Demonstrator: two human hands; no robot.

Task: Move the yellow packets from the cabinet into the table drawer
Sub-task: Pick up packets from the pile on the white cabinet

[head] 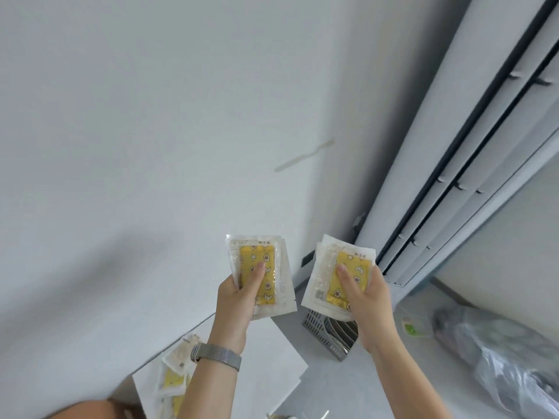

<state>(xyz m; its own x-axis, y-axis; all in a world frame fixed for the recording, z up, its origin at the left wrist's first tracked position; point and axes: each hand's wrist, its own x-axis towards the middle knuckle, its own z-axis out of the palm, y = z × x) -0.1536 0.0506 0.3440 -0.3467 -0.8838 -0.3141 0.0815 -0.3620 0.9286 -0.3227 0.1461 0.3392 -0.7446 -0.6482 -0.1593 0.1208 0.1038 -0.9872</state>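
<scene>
Yellow packets (174, 381) below sit half hidden by your wrist; left hand (239, 293) and right hand (367, 297) each clamp clear-edged, star-printed ones.

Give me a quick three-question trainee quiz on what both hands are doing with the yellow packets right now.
1. True or false: each hand holds yellow packets.
2. Which wrist wears the watch? A) left B) right
3. Fill in: more packets lie at the lower ____ of the view.

Key:
1. True: the left hand and right hand each grip a stack, left packets and right packets.
2. A
3. left
</scene>
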